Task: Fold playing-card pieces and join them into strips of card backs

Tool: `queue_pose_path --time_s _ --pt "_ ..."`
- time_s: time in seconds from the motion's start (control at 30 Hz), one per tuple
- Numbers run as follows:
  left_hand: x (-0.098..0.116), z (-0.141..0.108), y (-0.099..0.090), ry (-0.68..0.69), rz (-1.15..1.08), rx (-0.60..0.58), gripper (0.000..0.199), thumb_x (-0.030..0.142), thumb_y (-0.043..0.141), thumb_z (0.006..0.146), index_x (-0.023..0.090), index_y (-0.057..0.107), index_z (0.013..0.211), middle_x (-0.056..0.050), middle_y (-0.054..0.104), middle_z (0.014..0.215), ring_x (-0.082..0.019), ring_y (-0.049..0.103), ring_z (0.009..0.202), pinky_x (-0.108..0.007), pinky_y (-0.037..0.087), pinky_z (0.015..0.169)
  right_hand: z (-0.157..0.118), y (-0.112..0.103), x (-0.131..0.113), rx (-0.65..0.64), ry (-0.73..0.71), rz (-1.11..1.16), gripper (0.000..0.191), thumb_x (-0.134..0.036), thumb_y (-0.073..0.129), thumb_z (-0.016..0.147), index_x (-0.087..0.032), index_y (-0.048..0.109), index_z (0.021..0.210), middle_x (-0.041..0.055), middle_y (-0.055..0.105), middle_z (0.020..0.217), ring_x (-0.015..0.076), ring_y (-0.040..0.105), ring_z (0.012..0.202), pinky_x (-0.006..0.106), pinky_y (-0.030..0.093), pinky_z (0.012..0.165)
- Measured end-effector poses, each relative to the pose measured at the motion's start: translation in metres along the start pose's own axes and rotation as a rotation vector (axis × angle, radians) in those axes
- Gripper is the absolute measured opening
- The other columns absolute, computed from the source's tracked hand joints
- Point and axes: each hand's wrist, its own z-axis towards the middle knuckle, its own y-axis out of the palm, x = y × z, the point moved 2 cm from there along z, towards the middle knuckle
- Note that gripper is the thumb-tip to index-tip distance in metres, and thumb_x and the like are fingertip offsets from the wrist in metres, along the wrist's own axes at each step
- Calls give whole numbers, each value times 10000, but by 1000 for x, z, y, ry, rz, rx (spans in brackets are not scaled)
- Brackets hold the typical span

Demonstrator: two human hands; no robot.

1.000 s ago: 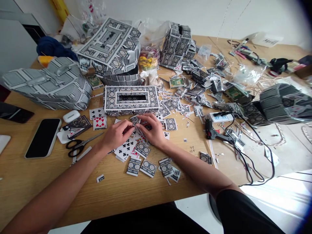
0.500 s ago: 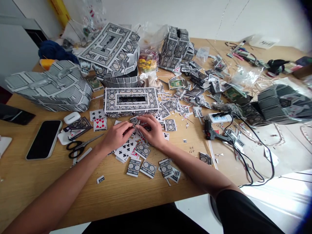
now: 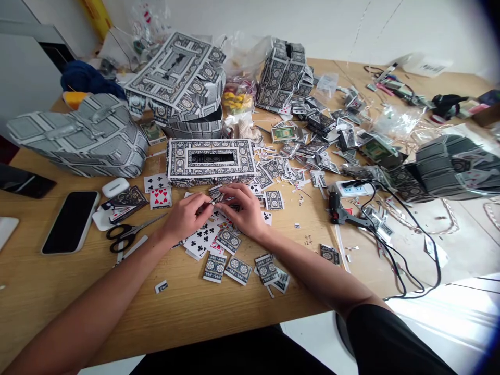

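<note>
My left hand [image 3: 190, 216] and my right hand [image 3: 245, 211] meet over a heap of playing cards, fingertips pinched on one small folded playing card [image 3: 217, 199]. Fingers cover most of that piece. Right behind them lies a long box made of patterned cards [image 3: 211, 174] with a rectangular slot in its top. Under and before my hands are loose playing cards [image 3: 202, 238], some face up with clubs. Nearer me lie several folded card pieces [image 3: 238, 270], patterned side up.
At left are a phone [image 3: 70, 223], black scissors [image 3: 127, 234] and a white earbud case [image 3: 115, 187]. A glue gun [image 3: 344, 213] and a power strip [image 3: 353, 188] with black cables lie right. Card-built boxes [image 3: 175, 73] and a basket [image 3: 84, 138] stand behind; scraps [image 3: 312, 130] are heaped back right.
Both hands stay in nearly the same place, with slight finger movement on the small folded card. The view has shifted very slightly; nothing else has visibly moved.
</note>
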Motion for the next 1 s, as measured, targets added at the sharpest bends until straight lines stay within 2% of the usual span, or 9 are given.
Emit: queue_pose_path --time_s 0.23,0.4,0.67,0.83,1.0 --pt "-3 0 1 1 -12 -9 68 204 558 1066 200 626 1068 -27 694 914 -174 686 853 -279 518 776 0 -1 2 51 -14 -70 211 -283 708 1008 -256 731 1217 76 622 1221 138 702 851 343 667 781" --pt "2 1 -4 -1 -58 -16 131 196 495 1074 193 625 1085 -44 684 928 -191 682 881 -308 536 819 0 -1 0 79 -30 -111 190 -288 715 1005 -257 722 1192 58 651 1135 131 637 763 319 599 686" --pt "3 1 -5 18 -14 60 39 246 634 1033 208 644 1029 -17 697 874 -166 681 801 -284 545 754 0 -2 -4 59 -46 -172 89 -278 747 983 -240 729 1061 11 649 927 127 536 660 301 506 629" --pt "-1 0 -2 46 38 83 57 215 606 1058 211 630 1007 -7 688 859 -157 683 799 -268 526 748 -1 -1 -3 30 -31 -213 83 -306 752 979 -232 715 981 16 668 912 140 561 686 299 505 641" --pt "2 1 -3 40 47 95 38 210 590 1056 211 618 1030 -21 681 881 -172 673 821 -284 529 767 -6 3 -6 -23 -146 -335 125 -317 662 1038 -204 707 1063 68 688 954 187 654 831 332 562 753"
